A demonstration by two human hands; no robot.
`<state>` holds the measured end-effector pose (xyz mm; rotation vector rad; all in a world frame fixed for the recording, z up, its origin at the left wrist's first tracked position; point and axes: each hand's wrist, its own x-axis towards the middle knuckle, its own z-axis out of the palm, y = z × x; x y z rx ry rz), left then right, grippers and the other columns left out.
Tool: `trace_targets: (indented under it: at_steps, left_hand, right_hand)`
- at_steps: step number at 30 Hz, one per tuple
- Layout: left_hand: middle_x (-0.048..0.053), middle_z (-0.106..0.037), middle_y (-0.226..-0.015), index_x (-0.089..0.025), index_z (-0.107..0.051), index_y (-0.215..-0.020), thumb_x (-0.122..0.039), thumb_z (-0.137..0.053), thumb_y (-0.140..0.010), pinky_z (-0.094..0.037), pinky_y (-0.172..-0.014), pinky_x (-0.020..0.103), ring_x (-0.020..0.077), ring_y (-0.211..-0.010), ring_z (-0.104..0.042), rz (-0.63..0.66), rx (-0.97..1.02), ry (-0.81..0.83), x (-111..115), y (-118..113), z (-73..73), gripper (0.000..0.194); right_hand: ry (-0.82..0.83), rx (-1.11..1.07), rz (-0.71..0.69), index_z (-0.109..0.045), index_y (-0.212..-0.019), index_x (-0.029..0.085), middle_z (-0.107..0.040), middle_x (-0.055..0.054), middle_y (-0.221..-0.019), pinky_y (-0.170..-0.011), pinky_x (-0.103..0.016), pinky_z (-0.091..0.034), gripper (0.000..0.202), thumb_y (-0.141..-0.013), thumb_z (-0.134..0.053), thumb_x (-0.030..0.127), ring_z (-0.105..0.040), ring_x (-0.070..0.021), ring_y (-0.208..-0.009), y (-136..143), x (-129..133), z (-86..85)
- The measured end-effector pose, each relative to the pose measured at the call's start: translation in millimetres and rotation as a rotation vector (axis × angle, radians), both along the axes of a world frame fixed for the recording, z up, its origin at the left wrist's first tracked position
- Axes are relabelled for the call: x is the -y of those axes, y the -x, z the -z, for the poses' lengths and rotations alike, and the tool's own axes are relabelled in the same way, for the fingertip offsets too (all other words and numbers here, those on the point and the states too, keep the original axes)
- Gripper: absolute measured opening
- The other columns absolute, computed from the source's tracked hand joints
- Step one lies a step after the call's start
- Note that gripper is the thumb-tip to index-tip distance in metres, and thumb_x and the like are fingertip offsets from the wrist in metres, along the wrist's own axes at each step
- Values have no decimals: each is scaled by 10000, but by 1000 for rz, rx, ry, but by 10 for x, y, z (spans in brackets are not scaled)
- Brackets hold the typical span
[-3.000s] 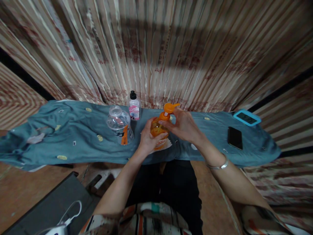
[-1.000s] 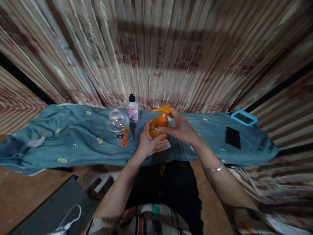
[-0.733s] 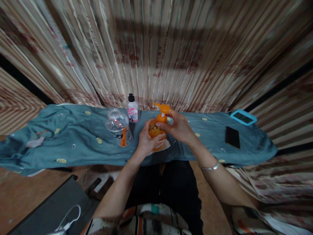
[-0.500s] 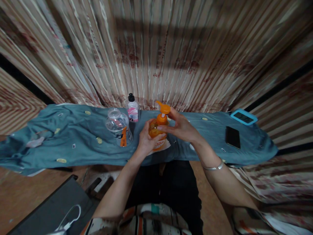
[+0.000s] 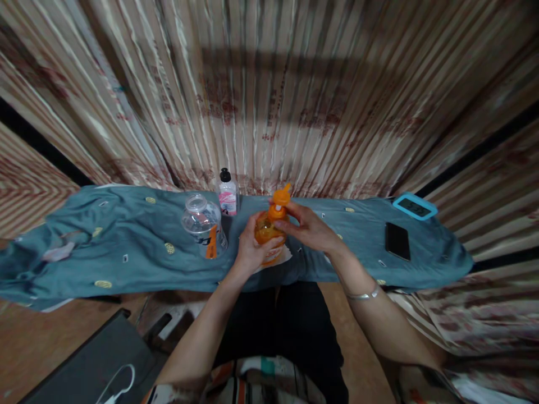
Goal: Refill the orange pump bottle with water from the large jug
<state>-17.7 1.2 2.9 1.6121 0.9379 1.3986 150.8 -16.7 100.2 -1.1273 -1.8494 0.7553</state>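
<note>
An orange pump bottle (image 5: 264, 229) stands upright on a white piece of cloth or paper (image 5: 285, 257). My left hand (image 5: 251, 247) is wrapped round its body from the left. On the right, my right hand (image 5: 306, 225) pinches the orange pump top (image 5: 278, 211) at its collar, thumb and fingers on either side. The spout points away from me and slightly right. Left of the hands stand a clear wide-mouthed plastic bottle (image 5: 197, 224) with an orange and black label, uncapped, and a small clear bottle (image 5: 227, 196) with a pink label and black cap.
A teal patterned cloth (image 5: 143, 247) covers the narrow table. Towards its right end lie a black phone (image 5: 397, 241) and a blue-framed digital timer (image 5: 415, 206). A curtain (image 5: 252, 112) hangs right behind. A dark surface with a white cable (image 5: 122, 381) is at lower left.
The pump's spout has turned from pointing left to pointing away and slightly right. My right hand has shifted slightly lower on the pump; my left hand keeps its hold on the bottle.
</note>
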Motion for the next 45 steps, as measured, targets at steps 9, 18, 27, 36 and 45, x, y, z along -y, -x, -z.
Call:
trace_targets:
  at_steps: [9, 18, 27, 36, 45]
  left_hand:
    - [101, -741, -1320, -222, -597, -1332, -346, -944, -734, -567, -1147, 469, 302, -1255, -736, 50, -5, 45, 45, 55, -20, 702]
    - [117, -720, -1358, -225, -583, -1371, -419, -949, -734, -555, -1155, 515, 339, -1282, -713, 83, -4, 101, 97, 89, 30, 760]
    - [111, -715, -1366, -234, -580, -1366, -397, -952, -726, -563, -1137, 492, 320, -1262, -718, 97, 13, 163, 126, 90, -10, 757]
    - [107, -717, -1359, -228, -588, -1354, -371, -955, -718, -555, -1129, 479, 316, -1249, -712, 110, 19, 248, 172, 84, -83, 748]
    - [118, -729, -1332, -234, -598, -1350, -401, -964, -715, -564, -1100, 504, 338, -1230, -718, 102, 11, 263, 197, 91, -75, 751]
  right_hand:
    - [7, -26, 111, -712, -1179, 199, -781, -110, -1181, -1025, -498, -561, 569, -789, -827, 597, -725, -315, -1130, 55, 72, 14]
    - [52, -45, 238, -708, -1201, 196, -770, -128, -1206, -1079, -554, -525, 572, -770, -864, 537, -708, -360, -1163, 55, 91, 35]
    - [146, -26, 130, -738, -1240, 151, -755, -161, -1318, -1162, -567, -492, 553, -837, -737, 529, -702, -367, -1258, 37, 111, -32]
    - [204, -40, 105, -747, -1281, 218, -756, -108, -1341, -1197, -514, -481, 593, -812, -796, 577, -670, -332, -1332, 47, 172, -64]
    - [131, -41, 329, -683, -1313, 147, -681, -228, -1427, -1203, -685, -420, 762, -729, -897, 588, -629, -443, -1362, 122, 182, 17]
